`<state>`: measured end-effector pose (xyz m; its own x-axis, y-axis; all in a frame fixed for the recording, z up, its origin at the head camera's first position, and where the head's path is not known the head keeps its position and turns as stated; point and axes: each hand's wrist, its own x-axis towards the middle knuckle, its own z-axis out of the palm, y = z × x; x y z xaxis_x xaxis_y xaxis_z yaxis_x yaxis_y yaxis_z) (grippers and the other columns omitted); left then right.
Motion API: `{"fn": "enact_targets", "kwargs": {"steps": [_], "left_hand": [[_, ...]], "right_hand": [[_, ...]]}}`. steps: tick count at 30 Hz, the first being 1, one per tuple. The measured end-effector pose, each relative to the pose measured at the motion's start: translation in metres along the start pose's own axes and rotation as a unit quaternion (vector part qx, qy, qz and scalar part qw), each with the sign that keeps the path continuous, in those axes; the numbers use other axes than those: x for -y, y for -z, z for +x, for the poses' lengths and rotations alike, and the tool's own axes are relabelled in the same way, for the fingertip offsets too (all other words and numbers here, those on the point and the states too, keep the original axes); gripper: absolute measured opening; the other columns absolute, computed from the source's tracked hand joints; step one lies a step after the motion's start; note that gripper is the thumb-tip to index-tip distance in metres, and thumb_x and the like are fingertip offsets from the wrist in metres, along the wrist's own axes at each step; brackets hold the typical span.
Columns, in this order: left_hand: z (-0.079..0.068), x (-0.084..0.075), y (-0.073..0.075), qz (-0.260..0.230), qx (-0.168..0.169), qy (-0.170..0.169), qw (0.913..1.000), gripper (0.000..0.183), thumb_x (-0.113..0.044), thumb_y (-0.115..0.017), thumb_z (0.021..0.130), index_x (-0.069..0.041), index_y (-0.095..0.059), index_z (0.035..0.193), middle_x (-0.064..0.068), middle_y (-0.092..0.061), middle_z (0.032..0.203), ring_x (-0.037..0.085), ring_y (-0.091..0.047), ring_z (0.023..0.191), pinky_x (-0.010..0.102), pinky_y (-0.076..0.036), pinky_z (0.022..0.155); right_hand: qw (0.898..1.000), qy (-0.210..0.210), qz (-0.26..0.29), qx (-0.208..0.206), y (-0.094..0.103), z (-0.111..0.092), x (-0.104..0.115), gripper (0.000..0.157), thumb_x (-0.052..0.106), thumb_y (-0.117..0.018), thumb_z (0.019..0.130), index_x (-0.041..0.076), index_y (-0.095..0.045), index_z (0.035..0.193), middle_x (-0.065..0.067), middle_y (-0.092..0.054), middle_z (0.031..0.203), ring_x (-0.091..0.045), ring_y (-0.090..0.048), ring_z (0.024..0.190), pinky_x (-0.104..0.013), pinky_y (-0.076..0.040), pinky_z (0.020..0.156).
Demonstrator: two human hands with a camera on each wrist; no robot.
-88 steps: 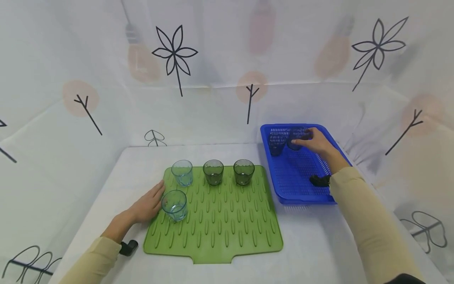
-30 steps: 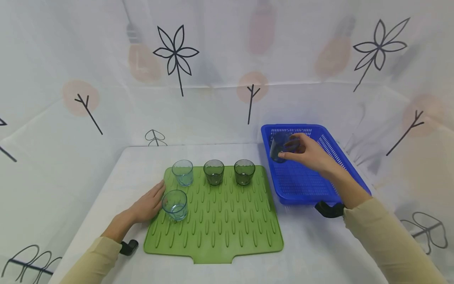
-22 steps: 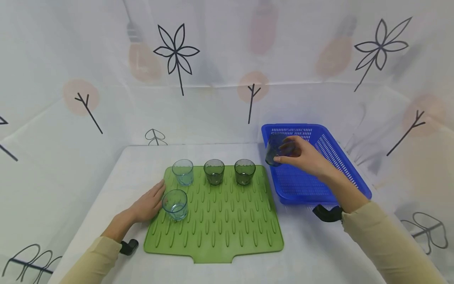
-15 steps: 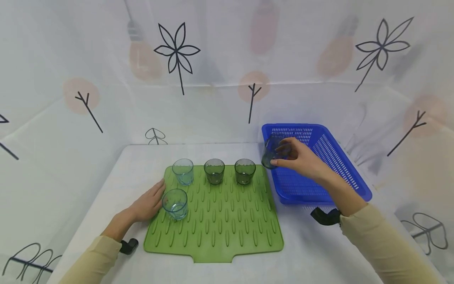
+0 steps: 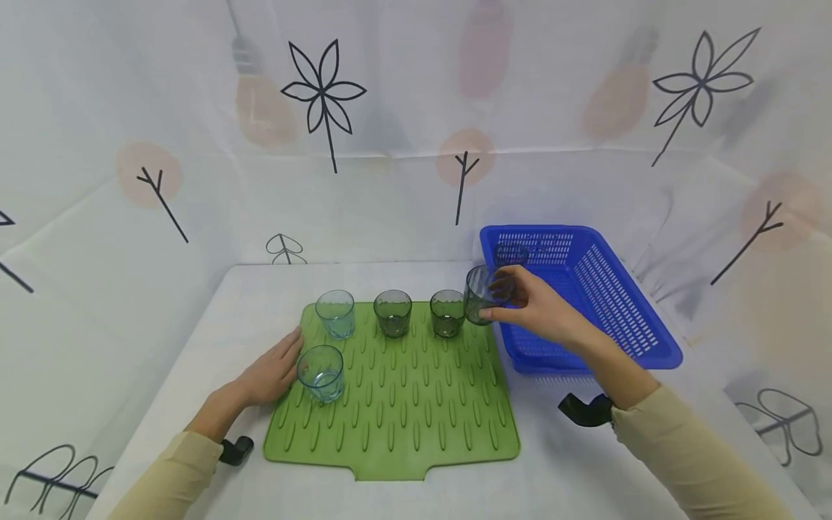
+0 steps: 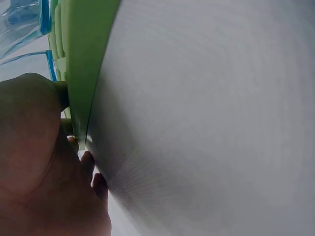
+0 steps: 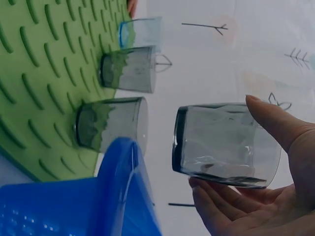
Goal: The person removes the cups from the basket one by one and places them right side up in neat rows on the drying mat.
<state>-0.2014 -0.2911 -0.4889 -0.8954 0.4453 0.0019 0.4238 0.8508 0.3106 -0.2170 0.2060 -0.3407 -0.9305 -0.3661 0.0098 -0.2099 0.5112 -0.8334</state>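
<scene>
My right hand (image 5: pixel 536 307) holds a grey drinking glass (image 5: pixel 479 295) between thumb and fingers. In the head view it is over the basket's left rim, by the mat's back right corner; the right wrist view shows the glass (image 7: pixel 221 145) clear of the mat. My left hand (image 5: pixel 268 372) rests with straight fingers along the left edge of the green mat (image 5: pixel 403 404); in the left wrist view its fingers touch that edge. On the mat stand two light blue glasses (image 5: pixel 334 315) at the left and two grey glasses (image 5: pixel 393 315) along the back.
A blue plastic basket (image 5: pixel 585 347) stands right of the mat. Another dark glass (image 5: pixel 510 253) sits in its back left corner. White cloth (image 5: pixel 403 209) with printed plants hangs behind the table. A black wrist mount (image 5: pixel 585 410) sits at my right wrist.
My right hand has lifted the grey glass out of the basket and carried it left and nearer, toward the mat. The left hand and the glasses on the mat have stayed put.
</scene>
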Motion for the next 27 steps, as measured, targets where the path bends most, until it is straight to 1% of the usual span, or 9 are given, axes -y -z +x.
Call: {"fn": "enact_targets", "kwargs": {"steps": [2,6,9,14,18,22,27], "left_hand": [[-0.001,-0.002,0.001,0.002,0.003,0.003,1.0000,0.058,-0.019,-0.038,0.110,0.015,-0.024,0.155,0.031,-0.017,0.165,0.048,-0.020,0.152,0.060,-0.022,0.123],[-0.002,-0.008,0.005,0.001,0.005,0.007,1.0000,0.057,-0.016,-0.041,0.109,0.016,-0.026,0.154,0.032,-0.019,0.164,0.049,-0.022,0.151,0.060,-0.024,0.123],[-0.002,-0.012,0.008,-0.005,0.000,0.003,1.0000,0.056,-0.013,-0.044,0.108,0.017,-0.028,0.152,0.034,-0.021,0.163,0.051,-0.024,0.149,0.062,-0.025,0.122],[0.000,-0.008,0.007,-0.008,0.002,0.003,1.0000,0.056,-0.014,-0.040,0.108,0.016,-0.026,0.153,0.034,-0.018,0.164,0.050,-0.022,0.150,0.061,-0.024,0.123],[0.003,-0.003,0.005,-0.006,0.014,0.014,0.9998,0.058,-0.013,-0.039,0.107,0.014,-0.022,0.155,0.031,-0.013,0.166,0.048,-0.018,0.152,0.058,-0.020,0.125],[0.004,0.000,0.003,-0.009,0.020,0.017,0.9996,0.059,-0.012,-0.040,0.106,0.015,-0.021,0.156,0.031,-0.012,0.166,0.048,-0.017,0.152,0.058,-0.019,0.125],[0.000,-0.006,0.007,-0.017,0.005,0.005,0.9998,0.057,-0.011,-0.041,0.107,0.016,-0.025,0.154,0.033,-0.017,0.164,0.051,-0.021,0.150,0.062,-0.022,0.123]], "right_hand": [[1.000,0.002,0.005,0.005,-0.004,0.000,0.000,0.084,0.035,-0.082,0.089,0.003,-0.036,0.151,-0.018,-0.054,0.142,-0.036,-0.055,0.131,-0.055,-0.047,0.110],[1.000,0.011,0.016,0.018,-0.013,0.000,0.000,0.084,0.034,-0.082,0.089,0.005,-0.036,0.152,-0.018,-0.052,0.145,-0.036,-0.053,0.133,-0.056,-0.045,0.113],[0.999,0.020,0.021,0.025,-0.020,0.000,0.002,0.083,0.032,-0.082,0.089,0.005,-0.035,0.153,-0.018,-0.052,0.146,-0.036,-0.052,0.135,-0.057,-0.042,0.115],[0.999,0.026,0.025,0.032,-0.034,0.002,0.007,0.083,0.033,-0.084,0.087,0.008,-0.038,0.152,-0.014,-0.055,0.143,-0.034,-0.054,0.133,-0.057,-0.043,0.114],[0.998,0.038,0.028,0.047,-0.049,0.004,0.010,0.081,0.032,-0.085,0.086,0.008,-0.041,0.150,-0.011,-0.059,0.138,-0.031,-0.057,0.129,-0.054,-0.043,0.115],[0.996,0.056,0.029,0.069,-0.067,0.005,0.009,0.081,0.029,-0.084,0.087,0.003,-0.040,0.150,-0.013,-0.061,0.135,-0.029,-0.058,0.127,-0.051,-0.041,0.117],[0.992,0.070,0.042,0.095,-0.093,0.008,0.003,0.077,0.027,-0.084,0.088,-0.001,-0.043,0.146,-0.020,-0.058,0.138,-0.033,-0.057,0.128,-0.053,-0.043,0.116]]}}
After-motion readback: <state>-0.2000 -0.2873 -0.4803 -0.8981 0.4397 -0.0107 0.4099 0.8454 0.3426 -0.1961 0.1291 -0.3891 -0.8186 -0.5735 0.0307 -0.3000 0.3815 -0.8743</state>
